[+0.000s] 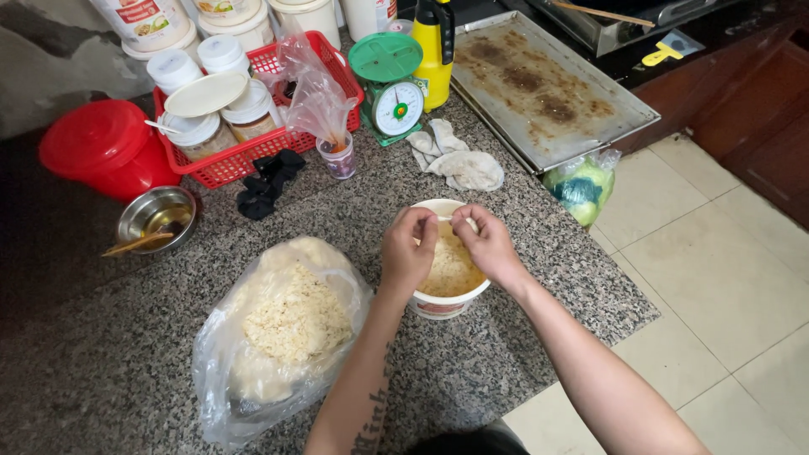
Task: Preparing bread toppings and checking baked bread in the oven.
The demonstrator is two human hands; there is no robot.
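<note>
On the table, the tub stands just right of the open bag, both hands (left hand, right hand) over it. Behind lie the cloth, scale and basket; the tray sits far right.

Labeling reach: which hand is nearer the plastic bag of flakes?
Left. The left hand is over the near-left rim of the white tub, just right of the bag. The right hand is over the tub's far side, farther from the bag.
</note>
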